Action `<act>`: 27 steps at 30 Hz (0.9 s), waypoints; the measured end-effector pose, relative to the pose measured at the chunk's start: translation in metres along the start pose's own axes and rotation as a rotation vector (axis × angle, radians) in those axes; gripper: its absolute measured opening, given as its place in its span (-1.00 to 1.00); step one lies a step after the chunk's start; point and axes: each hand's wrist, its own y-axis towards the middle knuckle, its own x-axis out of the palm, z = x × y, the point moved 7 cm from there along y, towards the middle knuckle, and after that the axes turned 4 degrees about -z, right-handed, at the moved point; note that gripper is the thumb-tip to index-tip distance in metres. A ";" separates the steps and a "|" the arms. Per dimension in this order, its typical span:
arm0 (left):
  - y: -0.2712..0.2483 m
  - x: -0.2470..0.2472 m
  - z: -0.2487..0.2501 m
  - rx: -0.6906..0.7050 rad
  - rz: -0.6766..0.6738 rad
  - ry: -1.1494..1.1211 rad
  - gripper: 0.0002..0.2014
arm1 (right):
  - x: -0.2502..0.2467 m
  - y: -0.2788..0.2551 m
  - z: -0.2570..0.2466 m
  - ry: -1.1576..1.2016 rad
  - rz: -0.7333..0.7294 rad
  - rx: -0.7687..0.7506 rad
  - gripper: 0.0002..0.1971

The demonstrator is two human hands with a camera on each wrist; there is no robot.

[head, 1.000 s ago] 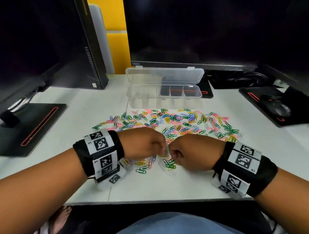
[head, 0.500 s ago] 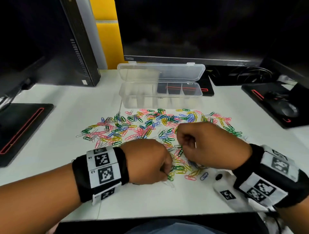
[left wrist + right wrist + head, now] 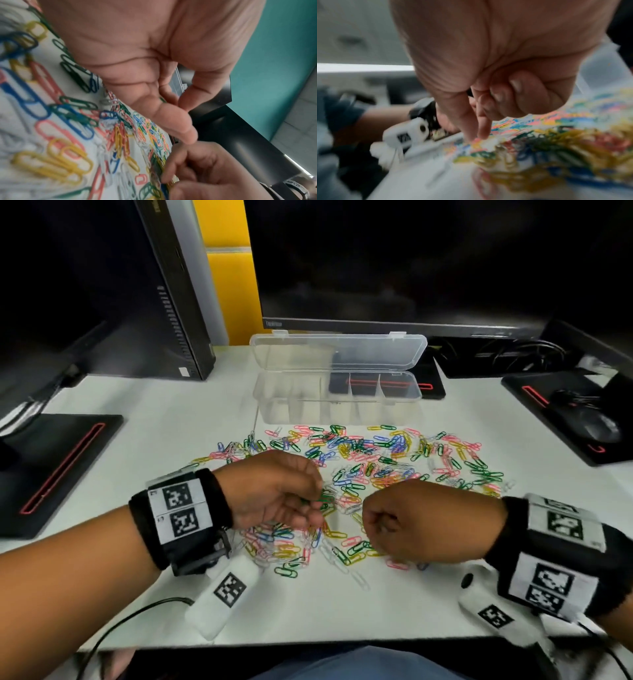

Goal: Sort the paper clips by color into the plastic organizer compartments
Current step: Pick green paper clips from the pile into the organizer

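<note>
Lying beyond both hands, the plastic organizer (image 3: 337, 402) runs crosswise; left hand (image 3: 277, 491) pinches a green paper clip (image 3: 323, 500), nearer than the fisted right hand (image 3: 418, 525), whose contents cannot be told.

White desk (image 3: 178, 405), scattered paper clips (image 3: 376, 453), open organizer (image 3: 337, 402), mouse pads (image 3: 51, 470)

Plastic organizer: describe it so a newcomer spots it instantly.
On the white desk, just in front of the middle monitor and behind the scattered paper clips, sits the plastic organizer. It alone is see-through: a long divided box, lid open.
</note>
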 end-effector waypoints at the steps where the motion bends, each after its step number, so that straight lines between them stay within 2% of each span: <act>1: 0.000 0.000 -0.001 -0.001 -0.006 -0.016 -0.86 | 0.002 0.000 -0.003 -0.085 0.004 0.003 -0.91; 3: 0.002 -0.003 -0.004 -0.024 -0.008 -0.053 -0.73 | 0.007 0.002 -0.001 -0.163 -0.022 0.048 -0.92; 5: 0.003 -0.004 -0.005 -0.040 0.002 -0.109 -0.68 | 0.009 0.005 0.004 -0.175 -0.031 0.058 -0.91; 8: 0.003 0.002 -0.002 -0.035 0.005 -0.121 -0.90 | 0.003 0.005 0.011 -0.077 -0.023 0.043 -0.90; 10: 0.002 0.005 0.001 0.011 0.020 0.171 -0.89 | -0.001 0.003 0.022 0.181 -0.063 0.077 -0.87; 12: -0.001 0.018 0.008 0.091 -0.007 0.704 -0.88 | 0.001 0.001 0.032 0.668 -0.103 0.109 -0.85; 14: -0.003 0.034 0.009 0.162 -0.072 1.078 -0.96 | 0.006 0.001 0.038 1.143 -0.103 0.115 -0.84; 16: -0.002 0.042 0.005 0.173 -0.076 1.334 -0.86 | 0.008 0.003 0.038 1.263 -0.090 0.098 -0.78; 17: -0.002 0.045 0.004 0.175 -0.056 1.424 -0.83 | 0.009 0.005 0.035 1.182 -0.094 0.097 -0.80; 18: -0.002 0.046 0.005 0.185 -0.028 1.482 -0.80 | 0.008 0.006 0.031 0.994 -0.088 0.098 -0.87; 21: 0.000 0.046 0.003 0.180 0.016 1.548 -0.79 | 0.004 0.010 0.012 0.254 -0.039 0.066 -0.91; 22: -0.001 0.045 0.003 0.172 0.019 1.556 -0.80 | 0.006 0.012 0.005 0.082 -0.020 0.042 -0.91; 24: -0.003 0.042 0.004 0.143 0.011 1.571 -0.78 | 0.010 0.014 -0.005 -0.110 0.022 0.027 -0.87; 27: -0.008 0.039 0.005 0.127 -0.001 1.611 -0.74 | 0.010 0.018 -0.006 -0.196 0.019 0.065 -0.83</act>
